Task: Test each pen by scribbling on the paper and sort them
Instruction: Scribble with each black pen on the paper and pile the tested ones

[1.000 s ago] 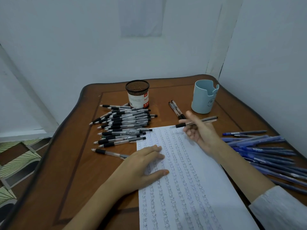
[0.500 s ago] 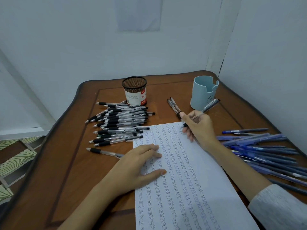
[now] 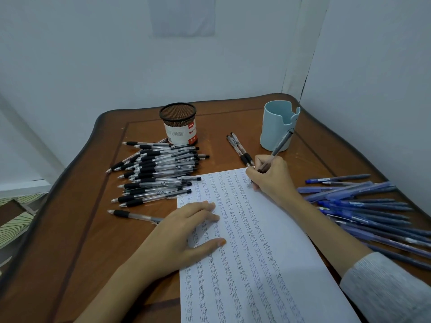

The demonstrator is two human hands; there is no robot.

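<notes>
A brown wooden table [image 3: 77,229] carries a white sheet of paper [image 3: 268,264], covered with rows of small scribbles. To the left of the sheet lies a heap of clear pens with black grips [image 3: 158,173], with one single pen [image 3: 133,214] apart on the near side and a black mesh holder [image 3: 178,123] standing behind the heap. Two more pens [image 3: 240,149] lie just beyond the far edge of the paper, a light blue cup [image 3: 276,127] stands near them, and a heap of blue pens [image 3: 363,206] lies on the right.
</notes>
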